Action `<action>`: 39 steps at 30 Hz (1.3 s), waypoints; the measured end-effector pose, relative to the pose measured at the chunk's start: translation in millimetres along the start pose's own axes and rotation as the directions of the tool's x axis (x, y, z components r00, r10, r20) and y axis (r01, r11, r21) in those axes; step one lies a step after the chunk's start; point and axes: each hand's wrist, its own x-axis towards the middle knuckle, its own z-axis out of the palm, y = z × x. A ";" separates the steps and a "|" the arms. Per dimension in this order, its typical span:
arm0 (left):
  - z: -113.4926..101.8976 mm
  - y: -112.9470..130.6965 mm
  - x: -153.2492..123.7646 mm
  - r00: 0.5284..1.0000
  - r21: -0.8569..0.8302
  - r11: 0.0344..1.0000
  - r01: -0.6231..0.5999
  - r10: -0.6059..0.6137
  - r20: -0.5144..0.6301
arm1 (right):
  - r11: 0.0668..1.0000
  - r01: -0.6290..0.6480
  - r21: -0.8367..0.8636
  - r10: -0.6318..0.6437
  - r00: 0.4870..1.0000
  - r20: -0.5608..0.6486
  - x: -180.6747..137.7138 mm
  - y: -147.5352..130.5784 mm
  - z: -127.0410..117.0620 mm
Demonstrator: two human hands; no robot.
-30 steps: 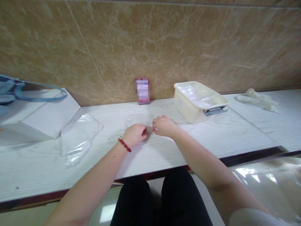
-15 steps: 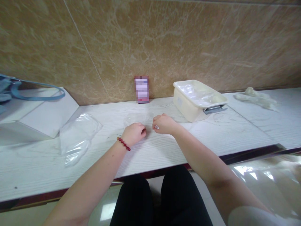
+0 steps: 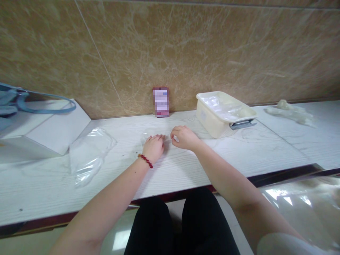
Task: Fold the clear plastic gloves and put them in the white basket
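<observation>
Though the white wood-grain bench [image 3: 174, 173] supports it, clear plastic film [image 3: 157, 131], just far of the left hand [image 3: 154, 147], could crease or skid should those flattened fingers press unevenly; right hand [image 3: 183, 137] curled, can't tell if clamped on film.

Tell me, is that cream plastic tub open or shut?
Open: no lid covers the cream plastic tub, and clear plastic shows inside its rim. A grey latch juts from one end.
</observation>
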 end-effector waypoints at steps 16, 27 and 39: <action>-42.6 -43.3 -4.6 0.905 -0.901 -0.185 0.392 -0.094 0.414 | 0.151 -0.345 0.927 0.195 0.929 0.314 11.5 -5.2 19.2; -25.3 -54.7 -2.3 0.855 -0.784 -0.382 0.488 0.032 0.517 | -0.155 -0.487 0.860 0.232 0.828 0.511 13.9 3.2 29.4; -20.8 -56.7 -0.1 0.881 -0.816 -0.425 0.391 -0.083 0.466 | -0.270 -0.418 0.868 0.228 0.847 0.479 12.9 8.6 21.2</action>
